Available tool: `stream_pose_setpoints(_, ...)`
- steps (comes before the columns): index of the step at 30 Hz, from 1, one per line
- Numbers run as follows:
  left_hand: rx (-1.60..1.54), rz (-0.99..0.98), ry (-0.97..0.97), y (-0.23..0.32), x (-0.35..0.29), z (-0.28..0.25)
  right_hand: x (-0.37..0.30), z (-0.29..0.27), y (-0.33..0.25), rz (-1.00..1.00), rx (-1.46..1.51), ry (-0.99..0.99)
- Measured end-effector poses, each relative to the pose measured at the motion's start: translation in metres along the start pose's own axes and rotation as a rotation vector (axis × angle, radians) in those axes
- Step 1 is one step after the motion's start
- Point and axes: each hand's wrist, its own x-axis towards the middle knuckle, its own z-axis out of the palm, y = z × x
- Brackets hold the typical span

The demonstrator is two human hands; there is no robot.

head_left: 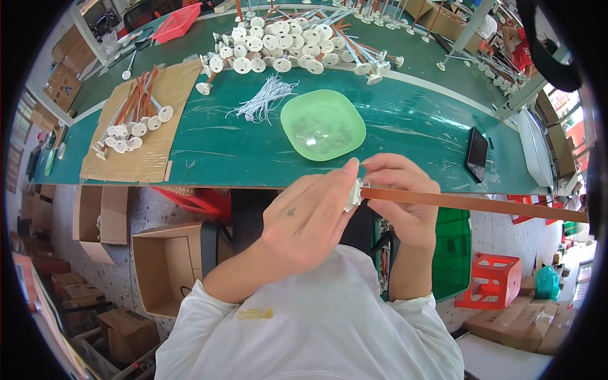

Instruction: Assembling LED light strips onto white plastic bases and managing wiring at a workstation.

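Close to the table's front edge, my left hand is closed on the white disc head of a long piece with a flat brown rod. The rod runs off to the right, passing over my right hand. The fingers of that hand are curled in beside the disc head, by a small pale loop. What they pinch there is too small to make out. Just beyond my hands stands a light green plastic bowl. Left of the bowl lies a bundle of thin white ties.
Many disc-headed rods are heaped at the table's back; a smaller bunch rests on flat cardboard. A black phone lies at right. Below are an open carton, a green bin and a red stool.
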Motion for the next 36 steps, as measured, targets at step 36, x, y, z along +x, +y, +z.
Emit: stream_pose_setpoints(36,-0.631,-0.531,-0.223,-0.003,-0.012,0.007,-0.016,0.0,-0.01,0.404,0.267,0.168)
